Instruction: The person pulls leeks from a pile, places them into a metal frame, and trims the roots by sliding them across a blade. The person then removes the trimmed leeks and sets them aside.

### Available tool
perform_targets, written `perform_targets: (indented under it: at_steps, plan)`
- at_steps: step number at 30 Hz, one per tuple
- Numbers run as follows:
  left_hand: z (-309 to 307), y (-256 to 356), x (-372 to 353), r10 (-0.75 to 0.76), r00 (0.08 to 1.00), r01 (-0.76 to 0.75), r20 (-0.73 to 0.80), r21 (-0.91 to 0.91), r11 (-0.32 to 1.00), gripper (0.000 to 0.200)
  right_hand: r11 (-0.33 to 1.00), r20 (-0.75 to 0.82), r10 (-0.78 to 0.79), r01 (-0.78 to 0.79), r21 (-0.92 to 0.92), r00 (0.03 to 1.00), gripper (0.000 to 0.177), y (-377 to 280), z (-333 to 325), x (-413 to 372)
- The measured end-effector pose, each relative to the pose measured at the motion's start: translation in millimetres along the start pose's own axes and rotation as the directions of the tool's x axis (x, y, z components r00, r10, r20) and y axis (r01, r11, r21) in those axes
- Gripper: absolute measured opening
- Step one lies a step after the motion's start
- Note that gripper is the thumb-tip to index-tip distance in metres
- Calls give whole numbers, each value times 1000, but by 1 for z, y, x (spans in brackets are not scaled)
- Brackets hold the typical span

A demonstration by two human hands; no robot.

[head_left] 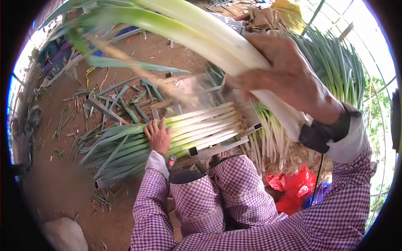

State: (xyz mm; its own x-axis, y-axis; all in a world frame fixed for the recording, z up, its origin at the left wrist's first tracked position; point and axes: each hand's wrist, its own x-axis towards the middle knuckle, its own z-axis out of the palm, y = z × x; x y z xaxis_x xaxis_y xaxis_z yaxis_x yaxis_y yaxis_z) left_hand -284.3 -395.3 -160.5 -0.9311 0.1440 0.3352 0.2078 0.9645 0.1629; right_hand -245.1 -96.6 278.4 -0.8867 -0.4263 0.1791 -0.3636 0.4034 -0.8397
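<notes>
My right hand (289, 75) is raised close to the camera, fingers wrapped round thick white leek stalks (201, 37) whose green leaves stretch to the upper left. Below, a row of leeks (201, 129) lies side by side on a metal frame (217, 149), roots at the right and dark green leaves at the left. My left hand (159, 134) lies on this row with its fingers spread, where white turns to green.
More leeks (335, 62) are piled at the right, with others (268, 138) beside my knees. A red plastic bag (293, 188) sits at lower right. Cut leaf scraps (113, 100) litter the dirt floor (125, 54). Sacking (268, 19) lies at the top.
</notes>
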Motion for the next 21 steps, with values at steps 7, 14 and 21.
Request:
perform_targets:
  at_steps: [7,14,21]
  plan:
    - [-8,2,2,-7,1000,8,15,-22,1000,56,990,349,-91,48,129,933,46,22,97,109]
    - [-2,3,2,-65,989,63,136,18,998,54,987,594,23,-113,115,804,37,199,181,128]
    - [1,3,1,-67,990,68,123,0,998,58,963,627,258,-141,-232,735,39,364,180,130]
